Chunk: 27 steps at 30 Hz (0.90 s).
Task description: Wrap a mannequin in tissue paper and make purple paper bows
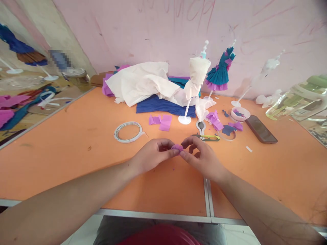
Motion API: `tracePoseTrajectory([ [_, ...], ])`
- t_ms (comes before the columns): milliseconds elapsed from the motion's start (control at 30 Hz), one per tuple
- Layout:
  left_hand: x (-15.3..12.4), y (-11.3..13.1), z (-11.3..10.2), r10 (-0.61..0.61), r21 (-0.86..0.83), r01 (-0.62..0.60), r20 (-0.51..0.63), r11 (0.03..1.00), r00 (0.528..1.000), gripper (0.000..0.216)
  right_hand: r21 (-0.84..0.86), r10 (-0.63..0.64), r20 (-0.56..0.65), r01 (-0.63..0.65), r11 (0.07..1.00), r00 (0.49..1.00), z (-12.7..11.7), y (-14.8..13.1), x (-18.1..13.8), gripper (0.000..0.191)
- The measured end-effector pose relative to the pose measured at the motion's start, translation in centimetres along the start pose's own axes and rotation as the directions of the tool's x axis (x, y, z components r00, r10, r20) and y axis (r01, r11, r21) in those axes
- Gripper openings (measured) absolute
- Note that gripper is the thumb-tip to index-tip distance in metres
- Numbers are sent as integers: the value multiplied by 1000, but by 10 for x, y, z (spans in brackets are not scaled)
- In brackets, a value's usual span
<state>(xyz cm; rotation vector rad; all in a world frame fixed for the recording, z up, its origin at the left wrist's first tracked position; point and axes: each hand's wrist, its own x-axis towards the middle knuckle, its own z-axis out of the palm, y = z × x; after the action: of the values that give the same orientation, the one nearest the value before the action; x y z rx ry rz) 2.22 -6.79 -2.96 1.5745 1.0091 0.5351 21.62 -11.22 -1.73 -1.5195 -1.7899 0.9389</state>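
I can read no text, number or brand in this view. The red scrawl (189,10) on the pink wall (127,30) is only loose strokes, and I can make out no letters in it. The clear bottle (298,98) at the right edge is too blurred and stretched for me to tell any print. The phone (260,128) shows only a dark face.

Both forearms are bare and converge from the lower frame corners toward centre. Left hand (150,154): palm turned inward, thumb and fingertips closed in a pinch. Right hand (202,157): fingers curled, thumb and index finger pinching. Both grips meet on one small purple crepe-paper piece (177,147).
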Motion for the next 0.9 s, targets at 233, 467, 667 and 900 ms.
tracePoseTrajectory([
  [233,1,-2,1,-8,-24,8,9,1000,1000,35,74,86,38,-88,993,996,-2,1,5,22],
  [467,-1,1,2,7,60,-8,14,998,1000,32,-17,77,42,-76,997,996,-2,5,5,24],
  [667,-4,4,4,109,255,-108,12,961,994,28,-196,-133,-24,126,973,991,-4,2,0,10],
  [900,1,-4,-2,-44,38,42,57,998,997,35,84,-15,29,12,996,999,-8,-2,-1,26],
])
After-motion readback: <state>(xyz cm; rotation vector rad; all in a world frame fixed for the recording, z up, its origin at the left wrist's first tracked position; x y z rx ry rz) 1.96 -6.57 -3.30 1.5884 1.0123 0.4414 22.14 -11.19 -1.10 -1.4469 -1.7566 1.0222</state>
